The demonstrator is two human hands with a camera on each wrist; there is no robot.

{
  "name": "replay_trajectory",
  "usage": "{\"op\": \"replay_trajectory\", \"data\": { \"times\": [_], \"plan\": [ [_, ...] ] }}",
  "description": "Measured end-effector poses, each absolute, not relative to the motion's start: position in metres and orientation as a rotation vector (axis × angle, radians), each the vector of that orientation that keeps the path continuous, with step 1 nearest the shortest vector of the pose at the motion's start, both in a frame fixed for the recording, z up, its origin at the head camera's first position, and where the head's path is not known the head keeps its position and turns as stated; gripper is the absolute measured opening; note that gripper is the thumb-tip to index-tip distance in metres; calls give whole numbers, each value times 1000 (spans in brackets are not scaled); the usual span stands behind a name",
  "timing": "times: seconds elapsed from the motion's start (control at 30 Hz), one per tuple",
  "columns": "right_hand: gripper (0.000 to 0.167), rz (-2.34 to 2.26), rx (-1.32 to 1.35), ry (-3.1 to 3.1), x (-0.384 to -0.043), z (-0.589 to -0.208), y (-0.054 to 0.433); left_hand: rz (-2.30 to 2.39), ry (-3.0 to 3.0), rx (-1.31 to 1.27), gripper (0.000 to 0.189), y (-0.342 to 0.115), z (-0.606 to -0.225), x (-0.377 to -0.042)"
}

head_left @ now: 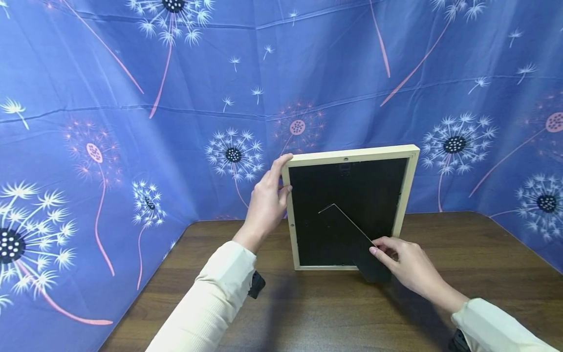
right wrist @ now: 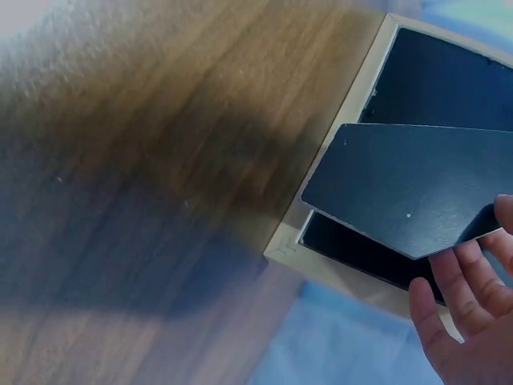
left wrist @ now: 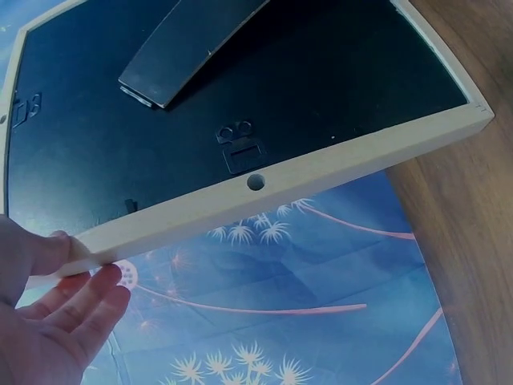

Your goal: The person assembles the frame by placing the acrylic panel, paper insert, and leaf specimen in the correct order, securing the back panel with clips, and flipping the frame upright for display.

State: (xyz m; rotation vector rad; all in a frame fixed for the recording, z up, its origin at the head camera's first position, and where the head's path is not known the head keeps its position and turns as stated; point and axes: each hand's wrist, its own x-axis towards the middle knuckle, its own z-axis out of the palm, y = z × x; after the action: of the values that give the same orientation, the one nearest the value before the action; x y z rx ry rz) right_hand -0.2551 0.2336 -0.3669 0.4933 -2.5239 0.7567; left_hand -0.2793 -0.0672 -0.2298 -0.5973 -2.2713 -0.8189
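Observation:
A picture frame (head_left: 352, 152) with a pale wooden border and black backing stands on the table, its back toward me. My left hand (head_left: 267, 198) grips its left side near the top corner, thumb on the back and fingers around the outer edge, as the left wrist view also shows. The black easel stand (head_left: 374, 264) is swung out from the backing and slants down to the right. My right hand (head_left: 409, 264) pinches the stand's right edge between thumb and fingers. In the right wrist view the stand's wide end (right wrist: 385, 188) lies apart from the backing.
The brown wooden table (head_left: 325, 313) runs under the frame. A blue cloth (head_left: 228, 58) printed with dandelions hangs behind it and along the left and right sides. Metal hangers (left wrist: 240, 148) sit on the backing's edges.

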Motion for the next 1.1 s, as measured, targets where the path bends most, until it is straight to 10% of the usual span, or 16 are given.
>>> {"op": "replay_trajectory", "data": {
  "times": [1.1],
  "plan": [
    [7, 945, 504, -2484, -217, -382, 236, -993, -2013, -688, 61, -56, -263, -262]
  ]
}}
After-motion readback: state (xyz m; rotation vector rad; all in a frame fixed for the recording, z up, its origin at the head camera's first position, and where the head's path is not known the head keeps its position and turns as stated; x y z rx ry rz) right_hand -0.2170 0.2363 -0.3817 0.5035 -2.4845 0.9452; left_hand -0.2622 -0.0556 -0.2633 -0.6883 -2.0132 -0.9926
